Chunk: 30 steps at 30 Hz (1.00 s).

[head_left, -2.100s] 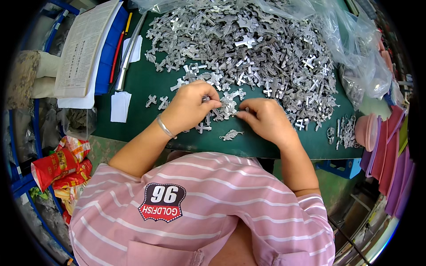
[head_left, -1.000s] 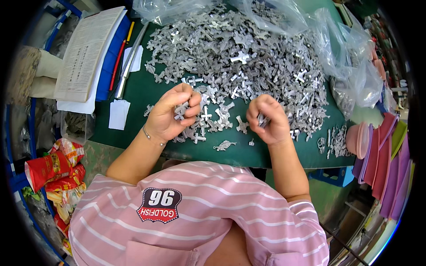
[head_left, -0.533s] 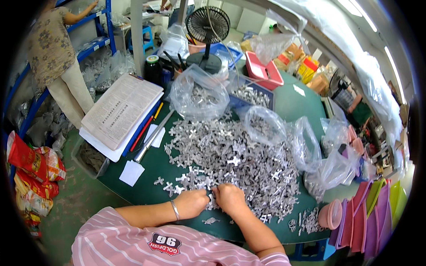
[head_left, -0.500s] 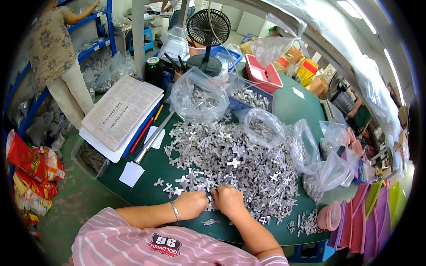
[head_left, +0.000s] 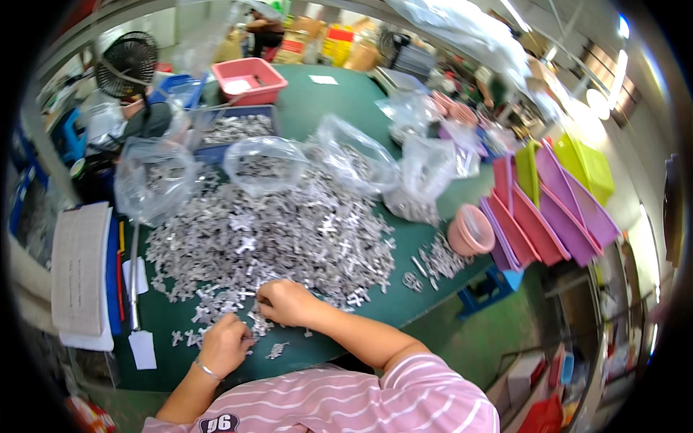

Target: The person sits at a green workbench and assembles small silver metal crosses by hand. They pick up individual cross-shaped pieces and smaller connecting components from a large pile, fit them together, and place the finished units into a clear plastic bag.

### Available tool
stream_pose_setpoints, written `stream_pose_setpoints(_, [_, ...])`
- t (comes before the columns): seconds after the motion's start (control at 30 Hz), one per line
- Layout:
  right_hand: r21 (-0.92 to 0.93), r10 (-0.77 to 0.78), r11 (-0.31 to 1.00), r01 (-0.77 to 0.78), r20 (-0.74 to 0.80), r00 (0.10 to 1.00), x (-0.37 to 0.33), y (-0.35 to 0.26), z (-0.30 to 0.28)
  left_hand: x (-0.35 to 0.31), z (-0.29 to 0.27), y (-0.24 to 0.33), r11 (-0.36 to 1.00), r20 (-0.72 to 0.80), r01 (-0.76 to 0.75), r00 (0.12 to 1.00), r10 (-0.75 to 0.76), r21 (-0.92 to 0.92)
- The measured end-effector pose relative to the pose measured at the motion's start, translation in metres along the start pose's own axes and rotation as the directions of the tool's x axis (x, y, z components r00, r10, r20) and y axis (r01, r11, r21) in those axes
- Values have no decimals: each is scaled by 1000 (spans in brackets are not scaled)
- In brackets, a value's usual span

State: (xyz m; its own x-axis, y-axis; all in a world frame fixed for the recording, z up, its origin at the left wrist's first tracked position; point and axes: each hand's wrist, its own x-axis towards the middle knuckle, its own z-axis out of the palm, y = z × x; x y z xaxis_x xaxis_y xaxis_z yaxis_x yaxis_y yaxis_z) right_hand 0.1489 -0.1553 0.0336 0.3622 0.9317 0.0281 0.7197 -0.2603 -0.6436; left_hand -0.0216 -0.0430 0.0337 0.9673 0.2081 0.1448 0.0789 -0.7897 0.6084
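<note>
A large heap of small silver-grey metal parts (head_left: 267, 224), many cross-shaped, covers the middle of the table. My left hand (head_left: 225, 345) is at the heap's near edge, its fingers pinched together; what they hold is too small to name. Just right of it and a little farther in, my right hand (head_left: 287, 303) has its fingers curled down over the near edge of the heap, and its fingertips are hidden. A few loose parts lie left of my left hand, and one small flat metal piece (head_left: 277, 351) lies near the table's front edge.
Clear plastic bags (head_left: 155, 180) of parts stand behind the heap, beside a blue tray (head_left: 238, 144) and a pink basin (head_left: 249, 81). Papers (head_left: 81, 267) and pens lie left. Rightward are a pink cup (head_left: 471, 231), small parts and colourful bins (head_left: 556, 195).
My view has swung to the right. My hands, close together before, are now farther apart, the right one reaching in over the heap's edge.
</note>
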Motion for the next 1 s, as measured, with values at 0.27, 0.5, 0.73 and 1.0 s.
stream_pose_setpoints(0.27, [-34,-6,999,4,-44,999,-36,14,-15,12,7,3,992,-81,28,996,-38,-125])
stream_pose_setpoints(0.5, [-111,-139,986,125,-124,983,-37,6,1,16,9,5,999,-36,33,999,-34,-33])
stream_pose_setpoints(0.73, [-67,-96,994,90,-96,991,-31,11,9,18,7,2,996,12,39,999,-38,-83])
stream_pose_setpoints(1.0, [-82,-7,997,12,58,998,-23,8,-13,18,-3,2,596,84,371,888,-452,-712])
